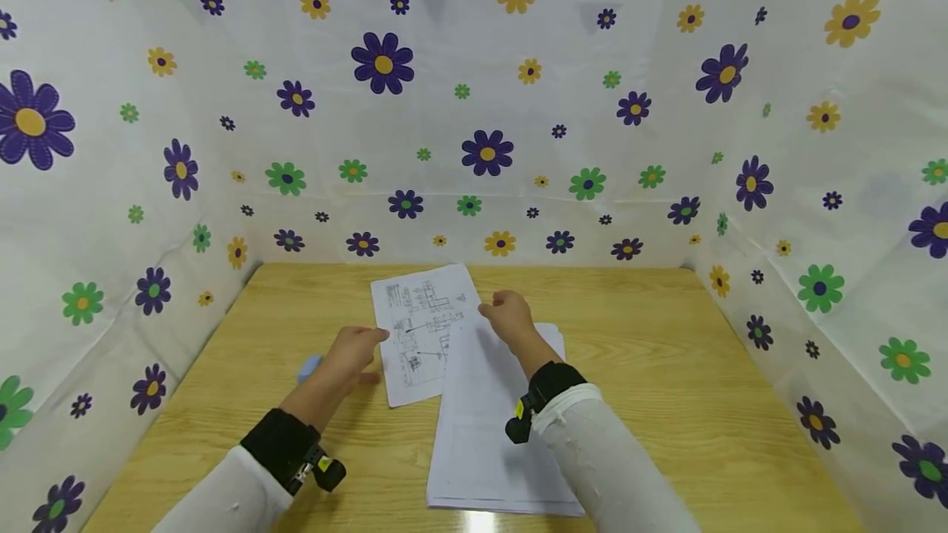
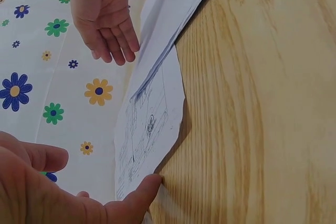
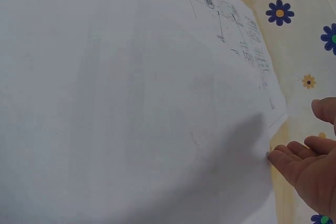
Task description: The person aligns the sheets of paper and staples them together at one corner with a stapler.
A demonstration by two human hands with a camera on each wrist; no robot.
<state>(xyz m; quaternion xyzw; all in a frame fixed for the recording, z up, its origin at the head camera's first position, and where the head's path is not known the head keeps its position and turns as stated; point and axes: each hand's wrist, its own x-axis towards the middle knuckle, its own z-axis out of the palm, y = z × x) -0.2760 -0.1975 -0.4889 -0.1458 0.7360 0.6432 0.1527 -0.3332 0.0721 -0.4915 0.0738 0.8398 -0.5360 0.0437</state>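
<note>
A sheet printed with line diagrams [image 1: 415,352] lies on the table, its right part under a stack of blank-faced white paper [image 1: 489,442]. My left hand [image 1: 350,359] is at the sheet's left edge, thumb and fingers spread apart. In the left wrist view one fingertip [image 2: 152,181] meets that edge close to the tabletop. Over the far end of the stack is my right hand [image 1: 511,321], casting a shadow on the paper. Its fingers [image 3: 302,163] are loosely extended at the paper's edge in the right wrist view, the thumb standing apart from them, with nothing held.
A small light-blue object [image 1: 309,368] sits on the wooden table [image 1: 666,401], partly hidden behind my left hand. Flower-patterned white cloth [image 1: 563,97] hangs at the back and along both sides. Each wrist wears a black strap with a small camera [image 1: 329,474].
</note>
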